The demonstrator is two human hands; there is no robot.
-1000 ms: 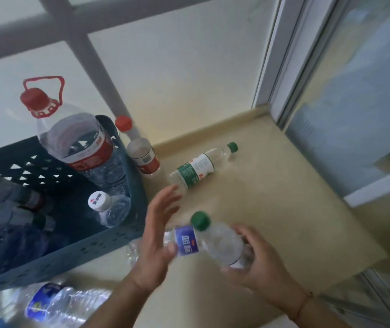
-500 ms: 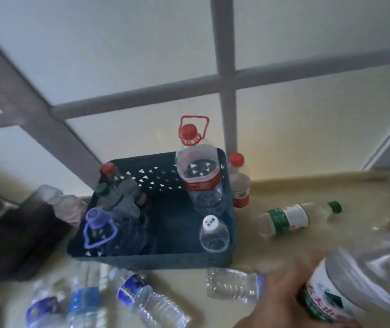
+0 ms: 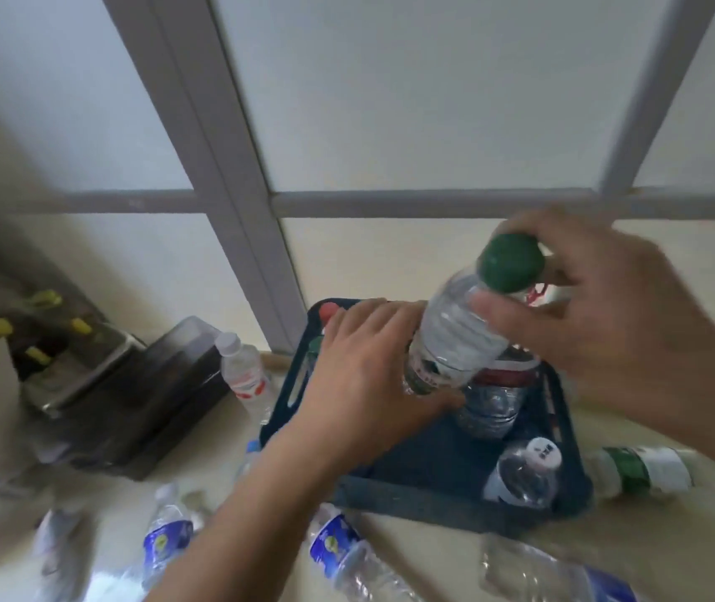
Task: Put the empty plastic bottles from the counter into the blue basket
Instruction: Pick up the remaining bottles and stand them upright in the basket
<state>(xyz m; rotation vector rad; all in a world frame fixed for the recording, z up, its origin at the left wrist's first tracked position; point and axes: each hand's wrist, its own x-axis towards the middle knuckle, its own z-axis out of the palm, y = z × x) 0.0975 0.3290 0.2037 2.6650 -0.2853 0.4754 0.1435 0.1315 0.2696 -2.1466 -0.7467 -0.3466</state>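
Raised since before, the ribbed clear bottle (image 3: 455, 341), both hands gripping, above the perforated blue basket (image 3: 429, 484).

Blue basket (image 3: 433, 488): middle floor left bare; right side occupied by a large bottle (image 3: 492, 401) and a white-capped bottle (image 3: 525, 471); front approach obstructed by loose bottles (image 3: 347, 553).

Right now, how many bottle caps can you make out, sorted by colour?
Green caps: 2
White caps: 2
Red caps: 1
Total: 5 clearly seen; other caps are hidden or too blurred to count.
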